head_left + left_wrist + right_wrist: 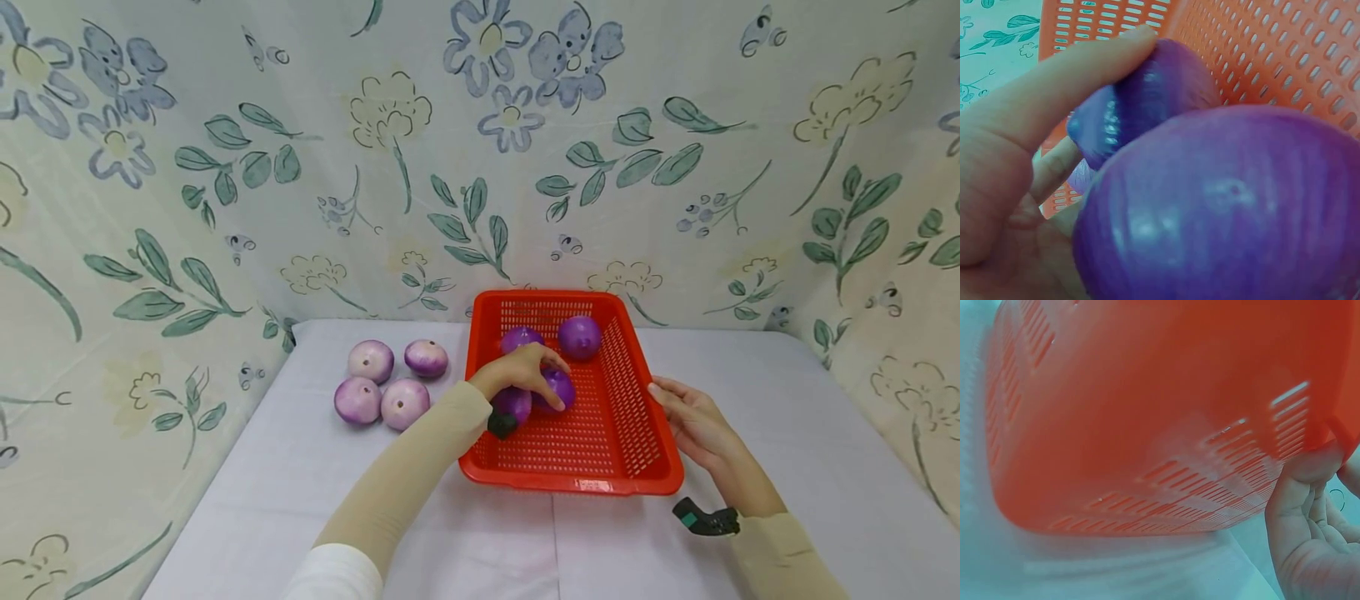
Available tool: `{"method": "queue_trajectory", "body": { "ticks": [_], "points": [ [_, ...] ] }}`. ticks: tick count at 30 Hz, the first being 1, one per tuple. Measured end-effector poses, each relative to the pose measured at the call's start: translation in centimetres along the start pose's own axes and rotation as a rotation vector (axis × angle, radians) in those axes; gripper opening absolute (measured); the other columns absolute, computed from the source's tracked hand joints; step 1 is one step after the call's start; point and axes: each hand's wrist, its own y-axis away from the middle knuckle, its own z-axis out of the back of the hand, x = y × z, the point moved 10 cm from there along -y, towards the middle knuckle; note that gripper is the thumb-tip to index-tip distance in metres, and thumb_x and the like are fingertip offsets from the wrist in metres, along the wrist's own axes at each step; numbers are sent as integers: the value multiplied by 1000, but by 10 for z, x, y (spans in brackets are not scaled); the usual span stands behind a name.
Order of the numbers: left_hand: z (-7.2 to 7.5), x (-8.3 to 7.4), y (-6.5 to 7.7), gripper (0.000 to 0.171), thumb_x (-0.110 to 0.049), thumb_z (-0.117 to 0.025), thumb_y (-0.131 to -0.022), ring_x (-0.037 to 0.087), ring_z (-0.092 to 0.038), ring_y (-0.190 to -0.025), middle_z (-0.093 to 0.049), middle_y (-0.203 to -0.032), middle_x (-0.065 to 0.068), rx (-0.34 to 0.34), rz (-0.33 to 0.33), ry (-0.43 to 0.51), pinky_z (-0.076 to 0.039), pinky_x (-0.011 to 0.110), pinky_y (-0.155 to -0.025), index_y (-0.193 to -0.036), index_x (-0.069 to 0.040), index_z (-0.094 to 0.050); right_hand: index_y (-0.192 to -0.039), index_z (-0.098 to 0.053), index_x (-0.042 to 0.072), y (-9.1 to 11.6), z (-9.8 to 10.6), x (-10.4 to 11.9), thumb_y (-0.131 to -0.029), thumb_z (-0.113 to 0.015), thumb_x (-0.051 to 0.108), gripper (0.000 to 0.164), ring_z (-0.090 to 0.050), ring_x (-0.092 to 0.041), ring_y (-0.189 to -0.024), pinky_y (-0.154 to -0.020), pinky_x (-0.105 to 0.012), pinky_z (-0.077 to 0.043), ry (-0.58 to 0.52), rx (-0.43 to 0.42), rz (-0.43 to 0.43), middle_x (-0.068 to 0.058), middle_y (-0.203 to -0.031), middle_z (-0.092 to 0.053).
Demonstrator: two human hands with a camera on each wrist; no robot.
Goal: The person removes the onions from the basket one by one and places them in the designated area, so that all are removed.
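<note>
Gently, the left hand [528, 372] grips a shiny, round purple onion [559, 390] in the holey red basket [540, 480]; the right hand [697, 421] pinches the basket's side. I'd hold that side steady and squeeze softly, since smooth onions might roll. Four paler onions [405, 404] sit left of both hands, on the table [255, 500].

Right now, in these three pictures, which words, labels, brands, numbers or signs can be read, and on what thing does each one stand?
None can be read in any view.
Red basket: a pale mark on its near rim, too small to tell if it is lettering.
Black device at the right wrist: a green patch, no readable text.
Onions: no readable labels.
</note>
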Motion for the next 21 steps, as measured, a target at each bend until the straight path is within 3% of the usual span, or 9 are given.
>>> {"method": "queue_trajectory", "body": {
  "ticks": [6, 14, 21],
  "points": [
    [3, -2, -1, 51, -28, -90, -74, 19, -56, -116, -63, -128, -4, -26, -11, 5, -44, 49, -104, -122, -24, -72, -112, -64, 20, 0, 0, 0, -104, -54, 15, 14, -67, -12, -89, -79, -28, -58, -8, 5, 1, 2, -105, -70],
    [6, -6, -4, 52, -32, -91, -73, 20, -55, -117, -65, -126, -5, -46, -34, 53, -44, 52, -104, -121, -24, -73, -113, -64, 21, 1, -1, 0, -104, -55, 17, 13, -67, -12, -90, -80, -27, -58, -1, -4, -5, 3, -105, -70],
    [14, -10, -4, 54, -36, -91, -72, 22, -56, -118, -63, -128, -4, -110, -59, 94, -48, 53, -99, -122, -28, -72, -114, -63, 20, 2, -3, 2, -104, -54, 15, 13, -67, -12, -89, -79, -28, -58, -1, 6, 2, 2, -105, -70]
  ]
}}
